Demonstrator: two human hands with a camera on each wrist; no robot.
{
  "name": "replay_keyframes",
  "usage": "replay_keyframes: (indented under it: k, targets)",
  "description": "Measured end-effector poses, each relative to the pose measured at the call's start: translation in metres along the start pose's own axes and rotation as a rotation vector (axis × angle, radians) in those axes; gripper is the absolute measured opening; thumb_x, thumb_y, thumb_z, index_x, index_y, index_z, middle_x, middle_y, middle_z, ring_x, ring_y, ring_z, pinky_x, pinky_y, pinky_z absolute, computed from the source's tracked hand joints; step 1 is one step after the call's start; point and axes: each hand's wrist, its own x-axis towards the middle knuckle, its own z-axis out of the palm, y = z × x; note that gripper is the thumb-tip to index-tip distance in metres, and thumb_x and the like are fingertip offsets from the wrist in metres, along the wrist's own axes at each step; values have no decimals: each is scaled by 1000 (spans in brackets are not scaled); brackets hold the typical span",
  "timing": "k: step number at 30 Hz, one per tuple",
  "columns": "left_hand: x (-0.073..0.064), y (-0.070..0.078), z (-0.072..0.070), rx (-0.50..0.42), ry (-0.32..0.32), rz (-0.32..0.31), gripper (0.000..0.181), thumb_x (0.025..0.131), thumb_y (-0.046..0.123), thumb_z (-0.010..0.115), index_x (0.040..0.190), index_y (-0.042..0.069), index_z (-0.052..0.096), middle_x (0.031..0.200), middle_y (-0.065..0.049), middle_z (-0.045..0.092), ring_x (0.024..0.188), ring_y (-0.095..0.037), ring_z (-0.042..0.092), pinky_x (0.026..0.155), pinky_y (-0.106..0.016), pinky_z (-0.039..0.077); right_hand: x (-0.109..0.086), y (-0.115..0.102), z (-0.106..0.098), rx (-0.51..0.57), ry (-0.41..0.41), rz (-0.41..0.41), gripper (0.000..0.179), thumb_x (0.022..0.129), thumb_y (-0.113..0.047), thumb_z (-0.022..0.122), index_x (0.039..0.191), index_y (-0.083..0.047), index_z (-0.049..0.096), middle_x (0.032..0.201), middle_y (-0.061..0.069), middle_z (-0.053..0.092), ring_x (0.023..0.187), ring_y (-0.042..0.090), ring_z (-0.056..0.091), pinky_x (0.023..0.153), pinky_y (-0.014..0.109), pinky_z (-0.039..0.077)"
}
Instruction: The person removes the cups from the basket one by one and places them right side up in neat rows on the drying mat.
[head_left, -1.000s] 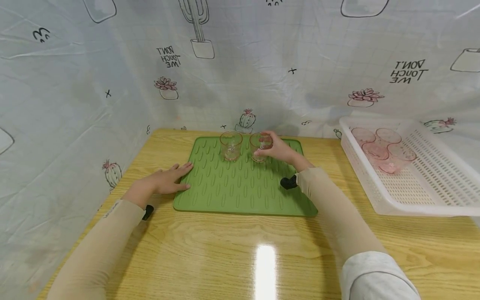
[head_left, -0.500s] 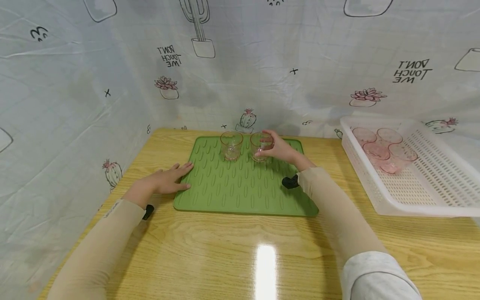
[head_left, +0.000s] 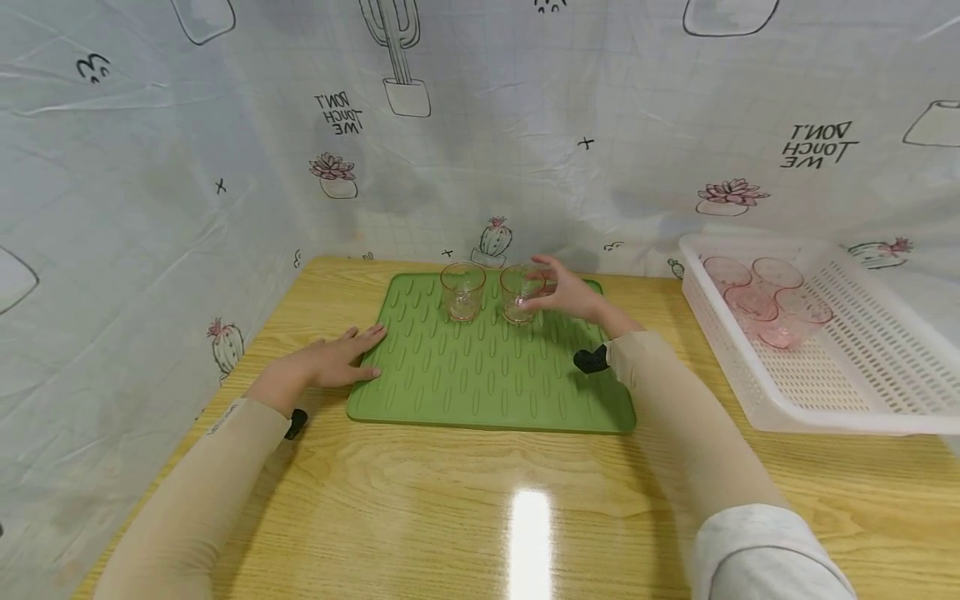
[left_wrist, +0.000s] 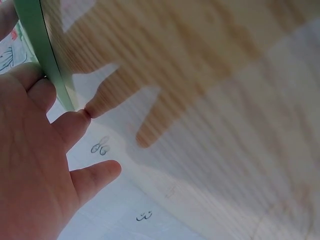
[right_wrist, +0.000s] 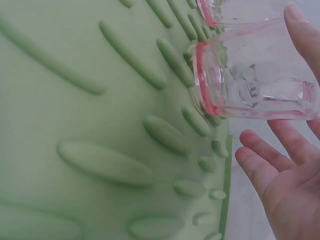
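Two clear glasses with pink rims stand side by side on a green ridged mat (head_left: 450, 375), near its back edge. My right hand (head_left: 570, 296) is around the right-hand glass (head_left: 517, 308), its thumb and fingers spread to either side. In the right wrist view, the fingers (right_wrist: 292, 145) show a gap from the wall of that glass (right_wrist: 250, 75), and the thumb overlaps its other side. To its left is the second glass (head_left: 462, 304), partly seen at the top of the right wrist view. My left hand (head_left: 330, 358) rests with spread fingers on the mat's left edge.
A white perforated plastic basket (head_left: 780, 400) stands at the right of the wooden table (head_left: 390, 508), with several pink glasses (head_left: 776, 304) grouped in its left part. A printed curtain (head_left: 525, 125) hangs close behind the table and along its left side.
My right hand has loosened from the right-hand glass and drawn slightly to the right. The glass stays in its place on the mat. The left hand has not moved.
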Motion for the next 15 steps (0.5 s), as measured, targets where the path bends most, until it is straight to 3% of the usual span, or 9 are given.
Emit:
replay_keyframes:
  k: [15]
  targets:
    - [1,-1,1,9,2,10,84,106,46,55,166,8,9,170,-20,5,152,-50,-1,109,-80,0,-15,-6,-20,-72,-6,14,93,96,-11,75,164,-8,12,162,24,30,147,46,31,114,60,35]
